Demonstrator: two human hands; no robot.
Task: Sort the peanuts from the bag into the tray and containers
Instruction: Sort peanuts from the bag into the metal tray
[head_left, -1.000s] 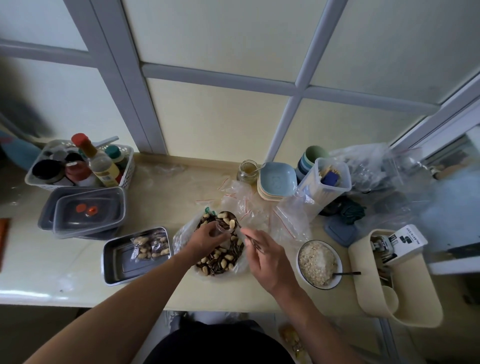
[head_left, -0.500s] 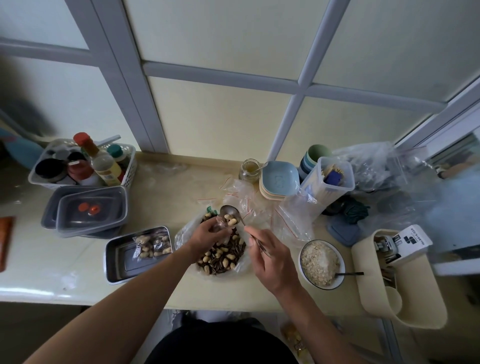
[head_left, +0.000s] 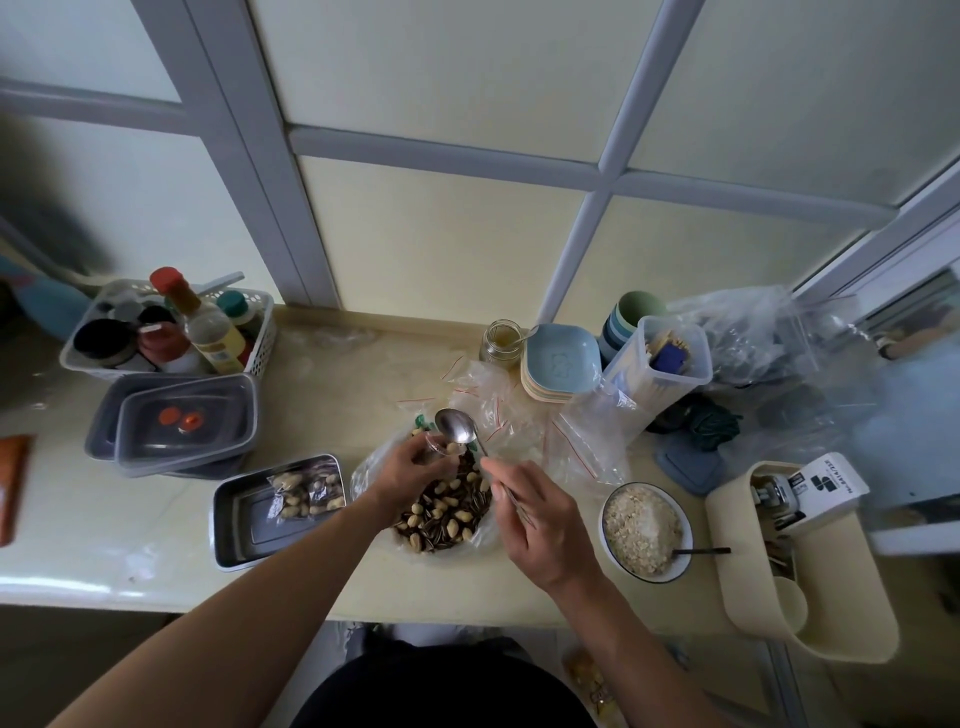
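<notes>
An open clear bag (head_left: 488, 535) in front of me holds pale peanuts (head_left: 452, 519) mixed with dark striped seeds. My left hand (head_left: 413, 470) is over the bag's far side, its fingers pinching a small clear container (head_left: 435, 444) with a peanut in it. My right hand (head_left: 540, 525) grips the handle of a metal spoon (head_left: 456, 425); the spoon's empty bowl is raised just above the left fingers. Left of the bag stands a metal tray (head_left: 228, 525) with small bags of peanuts (head_left: 306, 491) lying in it.
Grey lidded containers (head_left: 182, 423) and a white basket of bottles (head_left: 260, 348) stand at the left. A bowl of oats (head_left: 644, 530) with a dark spoon sits at the right, beside a cream holder (head_left: 810, 582). Behind the bag: zip bags (head_left: 524, 410), a jar (head_left: 500, 340), stacked plates (head_left: 558, 364), a clear tub (head_left: 660, 364).
My right hand lifted the spoon out of the bag; its bowl rose beyond my left fingers and now shows empty. The left hand stayed over the bag.
</notes>
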